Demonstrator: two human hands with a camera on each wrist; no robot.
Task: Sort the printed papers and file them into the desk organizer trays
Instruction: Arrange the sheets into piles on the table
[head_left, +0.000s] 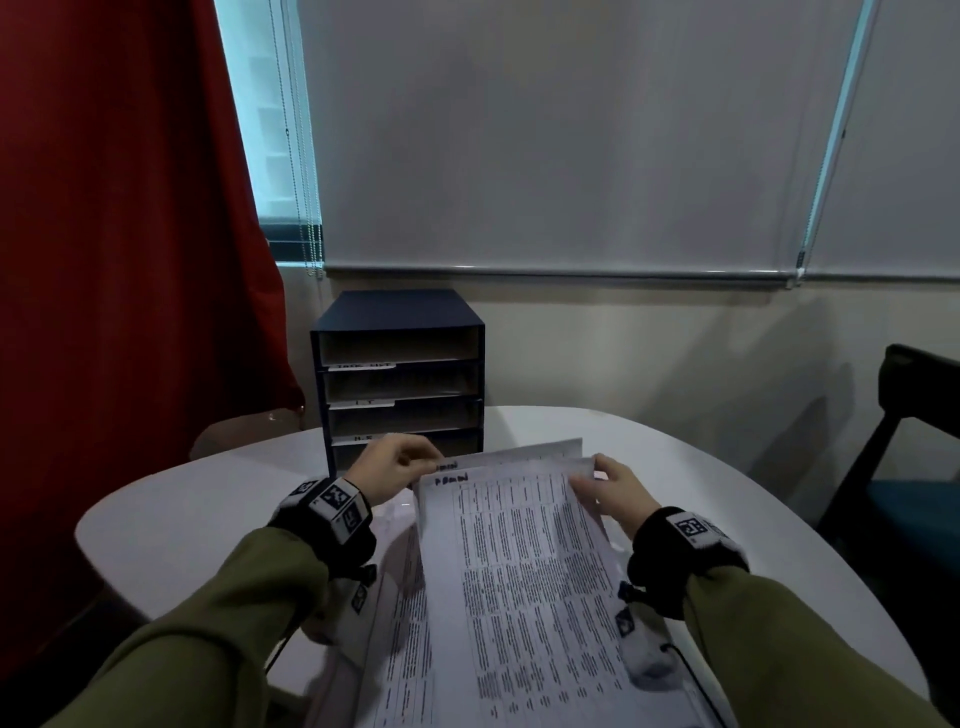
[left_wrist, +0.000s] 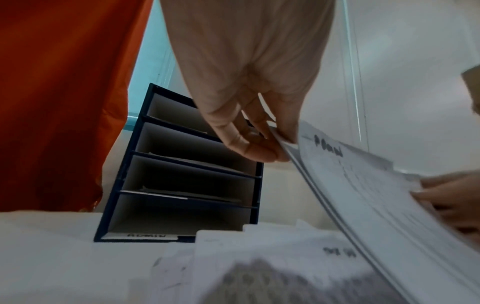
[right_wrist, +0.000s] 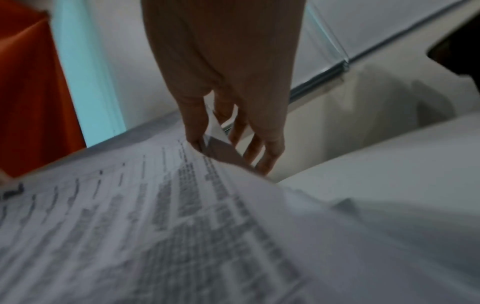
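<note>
A sheaf of printed papers (head_left: 519, 561) covered in table text is lifted off the white table, its far edge raised. My left hand (head_left: 395, 470) pinches the sheaf's far left corner (left_wrist: 283, 144). My right hand (head_left: 608, 491) pinches the far right corner (right_wrist: 215, 142) between thumb and fingers. The top sheet bears a handwritten word (left_wrist: 328, 147) near the corner. More printed sheets (left_wrist: 259, 263) lie flat on the table beneath. The dark blue desk organizer (head_left: 402, 374) stands just beyond my left hand, its several trays open toward me with white labels on their lips.
A round white table (head_left: 171, 525) holds everything. A red curtain (head_left: 130, 234) hangs at the left and white roller blinds (head_left: 571, 130) cover the window behind. A dark chair (head_left: 909, 441) stands at the right table edge.
</note>
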